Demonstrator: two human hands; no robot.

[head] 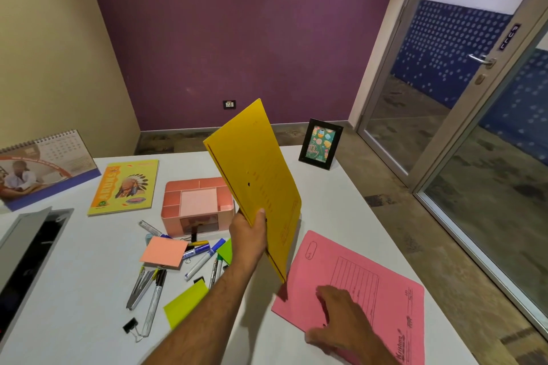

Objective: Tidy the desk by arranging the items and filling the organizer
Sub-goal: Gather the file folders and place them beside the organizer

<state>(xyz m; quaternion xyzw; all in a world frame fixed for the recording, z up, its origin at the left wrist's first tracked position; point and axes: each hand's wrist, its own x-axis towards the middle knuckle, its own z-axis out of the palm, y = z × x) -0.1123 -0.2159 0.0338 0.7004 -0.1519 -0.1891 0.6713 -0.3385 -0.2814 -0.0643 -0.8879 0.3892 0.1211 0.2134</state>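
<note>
My left hand point(248, 238) grips a yellow file folder point(256, 175) by its lower edge and holds it tilted up above the white desk point(89, 275). My right hand point(344, 326) lies flat, fingers spread, on a pink file folder point(367, 281) at the desk's right front. Behind the yellow folder stands the pink desk organizer point(195, 204) with a pad of pink notes in its top. Markers and pens point(201, 261), sticky-note pads in orange point(163, 252), yellow-green point(185, 302) and green point(226, 250), and a black binder clip point(130, 326) lie scattered in front of it.
A yellow notebook point(124, 187) and a desk calendar point(44, 166) sit at the back left. A grey laptop point(26, 252) is at the left edge. A black picture frame point(320, 144) stands at the far right corner. A glass door point(444, 98) is to the right.
</note>
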